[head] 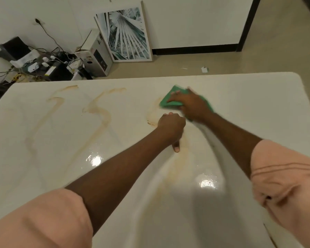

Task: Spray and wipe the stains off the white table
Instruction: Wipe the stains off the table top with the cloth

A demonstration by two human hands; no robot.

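While the right hand (191,104) lies flat with fingers spread on a green cloth (170,101), pressing it to the far middle of the tabletop (249,108), the left hand (171,125) rests just beside it as a closed fist holding nothing, knuckles down on the surface and thumb pointing back toward the person; the cloth is a soft, folded square with blurred edges, partly hidden under the palm; the tabletop is white, glossy and smooth, with a rounded far-right corner and two bright ceiling reflections on wet-looking patches; brown stains (97,108) run across it in thin wavy streaks, two long ones on the left half and a fainter one passing under the fist toward the near edge; both arms wear short, salmon-pink sleeves (284,176) of ribbed fabric; on the beige floor beyond, a framed palm-leaf print (125,33) leans against the white wall, next to a cardboard box (95,54) and a tangle of cables and chargers (43,65).
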